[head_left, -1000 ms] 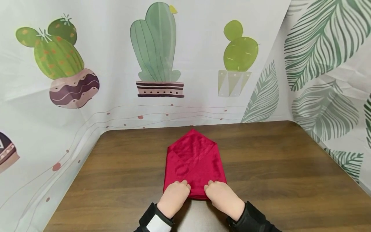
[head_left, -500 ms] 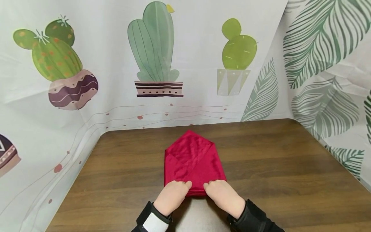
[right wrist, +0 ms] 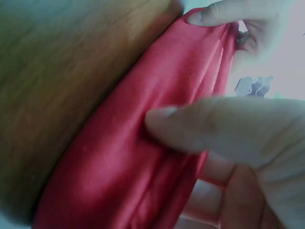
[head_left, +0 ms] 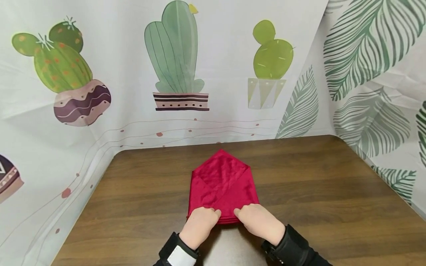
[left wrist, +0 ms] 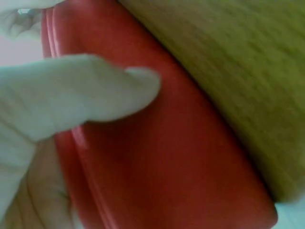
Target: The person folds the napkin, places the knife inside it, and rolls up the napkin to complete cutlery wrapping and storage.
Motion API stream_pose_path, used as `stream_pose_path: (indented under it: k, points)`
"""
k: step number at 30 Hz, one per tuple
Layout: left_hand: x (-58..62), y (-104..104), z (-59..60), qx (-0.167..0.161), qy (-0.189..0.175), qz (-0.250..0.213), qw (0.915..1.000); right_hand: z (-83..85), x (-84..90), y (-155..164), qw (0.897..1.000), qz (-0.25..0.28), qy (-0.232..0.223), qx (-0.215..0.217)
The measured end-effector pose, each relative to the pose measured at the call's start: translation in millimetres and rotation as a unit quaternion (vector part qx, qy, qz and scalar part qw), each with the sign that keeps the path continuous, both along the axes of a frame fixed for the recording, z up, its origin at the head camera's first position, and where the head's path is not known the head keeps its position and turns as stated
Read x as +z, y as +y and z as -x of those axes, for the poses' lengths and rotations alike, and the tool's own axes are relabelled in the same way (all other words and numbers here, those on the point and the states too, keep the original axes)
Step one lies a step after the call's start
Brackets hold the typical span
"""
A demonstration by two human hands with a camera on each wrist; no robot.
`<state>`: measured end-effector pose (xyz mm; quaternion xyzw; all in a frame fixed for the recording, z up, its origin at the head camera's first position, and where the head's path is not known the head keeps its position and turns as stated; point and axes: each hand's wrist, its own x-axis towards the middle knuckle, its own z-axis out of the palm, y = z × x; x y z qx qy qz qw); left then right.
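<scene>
- The cactus-print backdrop hung behind and to the left of the table, with nothing else standing at that side.
- The left hand lay at the near left corner of the red cloth, its fingers curled down over the near edge; the left wrist view showed the thumb pressed on top of the fabric with the stacked layers pinched beneath it.
- The red cloth sat in the middle of the table, nearer the front edge, folded into an envelope shape with a point toward the backdrop and two flaps crossing diagonally on top.
- It looked thin, soft and light, with a slight sheen that suggested it would slide on itself; several layers showed at the near edge, so the folds would likely spring open unless held flat.
- The near edge, where the layers stacked, looked the soundest place to take hold, one hand at each corner.
- The right hand matched at the near right corner, thumb on top and fingers tucked under the bunched layers, clamped on the cloth.
- The leaf-print curtain closed off the right side.
</scene>
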<state>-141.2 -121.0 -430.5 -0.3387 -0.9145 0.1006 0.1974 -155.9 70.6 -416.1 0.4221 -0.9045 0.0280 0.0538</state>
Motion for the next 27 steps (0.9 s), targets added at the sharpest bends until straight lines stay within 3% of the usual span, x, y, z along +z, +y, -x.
stream_pose_path:
  k: [9,14,21,24,27]
  points:
    - [1.6,-5,6.0,-0.015,-0.03,-0.023,0.9992,6.6,1.8,11,0.999,-0.002,-0.046,-0.018]
    - [8.8,-13,8.5,-0.003,-0.083,-0.05,0.9953,13.9,3.2,18,0.997,-0.005,-0.079,0.006]
    - [19.6,-29,10.8,0.024,-0.19,-0.062,0.9796,20.6,2.4,24,0.989,-0.014,-0.149,0.005]
    - [18.4,-33,13.2,0.017,-0.228,-0.076,0.9705,22.3,2.1,26,0.985,0.006,-0.172,-0.001]
    - [13.3,-35,17.3,0.015,-0.244,-0.093,0.9651,23.8,1.2,27,0.984,0.023,-0.174,-0.01]
